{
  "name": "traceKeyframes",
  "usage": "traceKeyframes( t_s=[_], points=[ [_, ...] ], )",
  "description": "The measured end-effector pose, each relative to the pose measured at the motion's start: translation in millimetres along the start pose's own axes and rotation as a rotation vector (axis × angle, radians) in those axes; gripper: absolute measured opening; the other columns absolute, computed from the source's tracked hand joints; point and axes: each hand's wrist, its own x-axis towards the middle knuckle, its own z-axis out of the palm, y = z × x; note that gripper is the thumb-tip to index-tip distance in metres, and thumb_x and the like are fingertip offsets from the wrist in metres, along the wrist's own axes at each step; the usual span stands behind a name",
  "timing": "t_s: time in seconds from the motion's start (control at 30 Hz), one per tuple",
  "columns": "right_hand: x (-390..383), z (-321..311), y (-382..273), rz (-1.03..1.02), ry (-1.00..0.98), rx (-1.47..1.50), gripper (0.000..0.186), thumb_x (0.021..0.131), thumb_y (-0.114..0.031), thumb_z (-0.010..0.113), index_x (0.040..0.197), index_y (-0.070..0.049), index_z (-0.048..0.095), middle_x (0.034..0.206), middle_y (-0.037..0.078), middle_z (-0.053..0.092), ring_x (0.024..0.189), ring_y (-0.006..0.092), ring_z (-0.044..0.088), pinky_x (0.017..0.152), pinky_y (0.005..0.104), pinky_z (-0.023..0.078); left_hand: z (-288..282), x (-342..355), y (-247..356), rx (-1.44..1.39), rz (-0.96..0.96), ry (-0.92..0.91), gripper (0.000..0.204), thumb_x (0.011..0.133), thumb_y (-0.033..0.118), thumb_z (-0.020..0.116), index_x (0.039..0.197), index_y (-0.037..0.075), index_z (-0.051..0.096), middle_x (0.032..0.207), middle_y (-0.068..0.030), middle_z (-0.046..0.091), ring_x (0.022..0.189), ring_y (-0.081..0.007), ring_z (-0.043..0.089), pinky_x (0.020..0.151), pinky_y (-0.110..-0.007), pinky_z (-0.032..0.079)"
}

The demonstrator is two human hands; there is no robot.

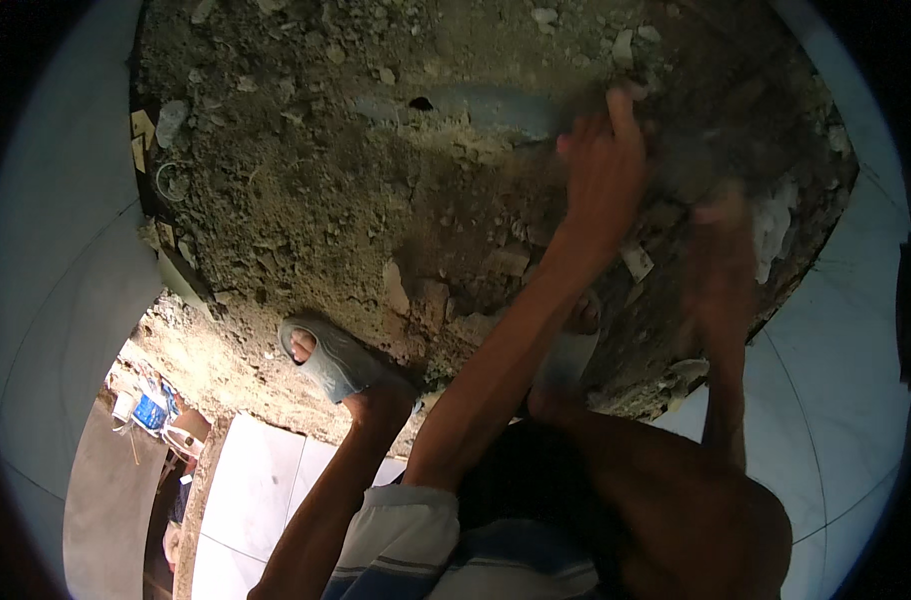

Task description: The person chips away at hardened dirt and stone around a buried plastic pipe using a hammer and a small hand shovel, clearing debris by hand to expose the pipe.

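My left hand [604,165] reaches over the dug-up dirt, just beside the right end of a half-buried grey pipe [501,108]. Its fingers are spread apart and I see nothing held in them. Over the rubble to the right, my right hand [721,235] is smeared by motion, so its fingers and anything in them cannot be made out. A dark hole shows in the pipe's upper side. Close to the right hand lies a crumpled whitish piece [774,230], perhaps plastic. Dark, blurred ground lies between and beyond both hands.
Loose stones and broken tile pieces [396,288] lie across the dirt [306,200]. White floor tiles [791,430] border the pit on both sides. My sandalled left foot [326,355] stands at its near edge. Bags and a blue packet [151,410] sit at lower left.
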Motion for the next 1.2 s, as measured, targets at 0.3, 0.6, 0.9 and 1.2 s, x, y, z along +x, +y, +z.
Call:
traceKeyframes(
  t_s=[0.3,0.6,0.9,1.2],
  points=[
    [-55,-24,20,0.006,-0.213,0.034,0.054,0.1,-0.053,0.064,0.122,-0.004,0.056,0.067,-0.002,0.049,0.048,0.0059,0.041,0.044,0.0243,0.033,-76,-14,24,-0.408,0.095,0.011,0.047,0.086,-0.003,0.066,0.13,0.005,0.055,0.097,-0.0178,0.069,0.09,-0.0382,0.068,0.085,-0.046,0.051],
    [-36,-9,-12,-0.142,0.032,-0.087,0.052,0.102,-0.049,0.061,0.125,-0.002,0.056,0.069,-0.003,0.047,0.048,0.0045,0.038,0.04,0.0261,0.029,-98,50,-48,-0.18,0.555,-0.166,0.039,0.083,-0.001,0.069,0.119,0.012,0.064,0.103,-0.0125,0.074,0.103,-0.0341,0.07,0.094,-0.046,0.053],
    [-48,-23,0,-0.086,0.181,-0.028,0.054,0.101,-0.048,0.065,0.126,-0.002,0.055,0.07,-0.003,0.047,0.049,0.0049,0.041,0.041,0.0251,0.031,-153,69,-46,-0.286,0.44,0.186,0.042,0.078,0.0,0.075,0.118,0.012,0.071,0.099,-0.0084,0.073,0.098,-0.0283,0.07,0.096,-0.043,0.053],
    [-41,-33,3,-0.191,0.284,-0.013,0.049,0.102,-0.045,0.065,0.128,-0.005,0.054,0.073,-0.001,0.048,0.05,0.0065,0.042,0.042,0.0247,0.031,-22,38,18,-0.274,0.711,0.001,0.042,0.078,0.0,0.071,0.118,0.011,0.069,0.106,-0.0069,0.07,0.099,-0.026,0.064,0.092,-0.041,0.045]
  ],
)
